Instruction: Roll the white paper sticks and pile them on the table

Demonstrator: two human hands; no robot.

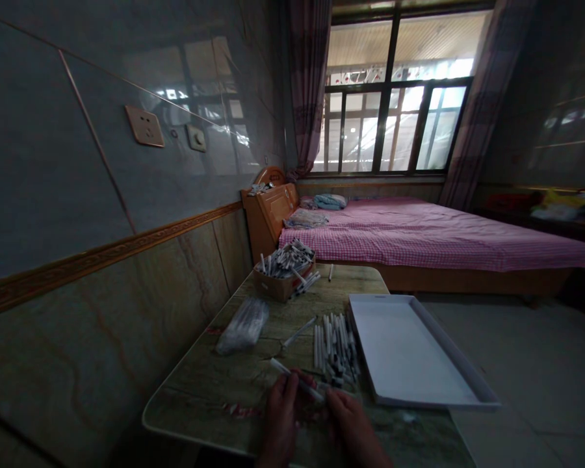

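Near the front edge of the table (190, 406), my left hand (283, 406) is closed around a white pen-like stick (279, 367), which slants down to the right. My right hand (347, 419) has its fingers pinched at the lower right end of that stick; whether it holds a separate small part is too blurred to tell. Just beyond my hands lies a row of several white sticks with dark ends (334, 344). One thin clear-looking piece (299, 331) rests to the left of the row.
A shallow white tray (409, 351) lies at the table's right edge. A cardboard box (273, 288) full of similar sticks stands at the back left, with a clear plastic bag (244, 325) nearer. Behind is a bed (419, 237); a tiled wall (102, 338) rises at left.
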